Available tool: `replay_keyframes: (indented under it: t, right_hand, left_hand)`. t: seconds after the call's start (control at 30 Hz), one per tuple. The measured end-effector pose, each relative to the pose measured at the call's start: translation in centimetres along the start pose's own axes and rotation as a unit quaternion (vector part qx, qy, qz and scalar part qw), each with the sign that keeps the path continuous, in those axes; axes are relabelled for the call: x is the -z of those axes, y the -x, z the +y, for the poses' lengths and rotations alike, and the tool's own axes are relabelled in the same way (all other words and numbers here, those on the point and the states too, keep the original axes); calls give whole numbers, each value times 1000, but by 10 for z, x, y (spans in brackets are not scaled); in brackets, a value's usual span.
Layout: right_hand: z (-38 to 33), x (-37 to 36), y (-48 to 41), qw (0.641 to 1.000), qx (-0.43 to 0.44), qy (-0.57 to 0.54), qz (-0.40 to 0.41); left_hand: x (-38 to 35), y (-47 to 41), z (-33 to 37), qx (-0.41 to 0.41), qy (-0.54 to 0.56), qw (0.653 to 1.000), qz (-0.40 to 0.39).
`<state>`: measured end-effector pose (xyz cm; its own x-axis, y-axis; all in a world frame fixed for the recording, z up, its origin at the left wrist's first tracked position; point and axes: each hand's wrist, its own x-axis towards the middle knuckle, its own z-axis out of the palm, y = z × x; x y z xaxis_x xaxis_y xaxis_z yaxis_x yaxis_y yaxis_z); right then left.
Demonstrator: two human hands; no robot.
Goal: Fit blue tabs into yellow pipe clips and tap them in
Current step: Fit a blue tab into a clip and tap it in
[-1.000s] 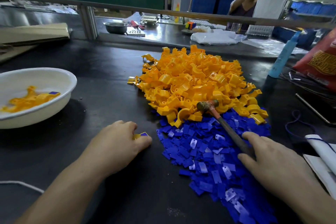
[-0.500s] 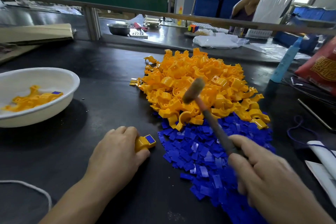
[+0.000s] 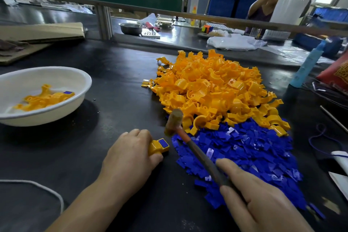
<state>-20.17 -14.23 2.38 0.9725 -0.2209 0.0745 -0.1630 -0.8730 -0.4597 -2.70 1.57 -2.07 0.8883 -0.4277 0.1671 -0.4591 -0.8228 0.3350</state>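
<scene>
My left hand (image 3: 130, 158) holds a yellow pipe clip (image 3: 157, 147) against the black table, with a blue tab (image 3: 163, 144) seated in its top face. My right hand (image 3: 258, 199) grips the handle of a small hammer (image 3: 174, 122), whose head hangs just above and right of the clip. A big heap of yellow clips (image 3: 212, 88) lies behind, and a heap of loose blue tabs (image 3: 244, 156) lies in front of it, under the hammer handle.
A white bowl (image 3: 79, 81) at the left holds several fitted clips. Cardboard lies at the far left, a blue bottle (image 3: 305, 69) and a red bag (image 3: 335, 73) at the right. A white cord (image 3: 47, 188) crosses the near left. A person stands beyond the rail.
My right hand took up the hammer from the pile, raised it, and now brings its head down toward the clip. My left hand has shifted the clip so its blue tab shows.
</scene>
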Motion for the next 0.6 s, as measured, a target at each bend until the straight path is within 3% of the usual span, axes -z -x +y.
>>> replay_keyframes:
  t: [0.17,0.23,0.3,0.4,0.5,0.6]
  right_hand:
    - [-1,-11,1,986,91,107,93]
    - [0,-5,-3,992,44,119,-2]
    - [-1,2,-1,994,23,97,-35]
    - [-4,6,-5,998,-18,65,-8]
    - [2,-5,-6,997,21,41,58]
    - [-6,-12,-11,997,23,70,17]
  left_hand:
    - [-1,-2,-1,-2,-3,1000,-2]
    - [-1,-2,-1,-4,-3,1000,-4]
    - [-1,-2,-1,-4,1,1000,-8]
    - [-3,-2,-3,-1,3,1000,-11]
    - [-3,-3,-3,0,-1,1000,-8]
    - [-2,-4,-2,2,6,1000,-13]
